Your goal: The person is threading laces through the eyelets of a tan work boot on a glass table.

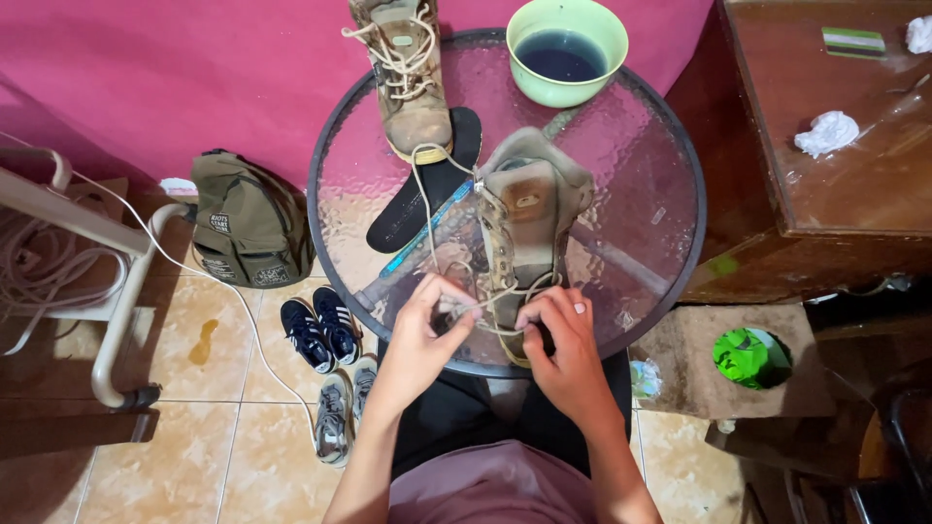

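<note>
A tan work boot (525, 218) lies on the round glass table (631, 194), toe toward me and tongue pulled open. My left hand (423, 335) pinches its beige lace (424, 209) just left of the toe. My right hand (563, 340) grips the lace at the lowest eyelets, fingers over the boot's toe. The lace's loose end loops up toward a second tan boot (408, 73) at the table's far edge. A black insole (427, 184) and a blue toothbrush (427, 225) lie between the two boots.
A green bowl (567, 49) of dark liquid stands at the table's far edge. On the tiled floor at left are an olive backpack (248, 228), dark sneakers (320, 330) and grey sneakers (340, 412). A wooden cabinet (825, 165) stands at right, with a green bag (746, 356) below it.
</note>
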